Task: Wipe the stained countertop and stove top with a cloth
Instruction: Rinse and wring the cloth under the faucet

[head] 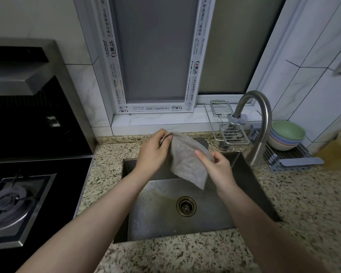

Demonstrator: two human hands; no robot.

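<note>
Head view: both hands work over the sink (250,186).
Cloth (187,162): hangs above the basin, so any drips would fall in.
Left hand (154,150): pinches the top corner at 10 o'clock.
Right hand (217,166): pinches the 3 o'clock edge, spreading it out.
Worktop (303,203), stove (14,205): apparently not wiped yet.

Materials and finishes at the sink

A nappy grey terry cloth (187,160), speckled polished stone countertop (303,198), dull stained metal sink (158,213), brushed metal faucet (261,123) and glossy black stove top (67,166) are seen.
</note>
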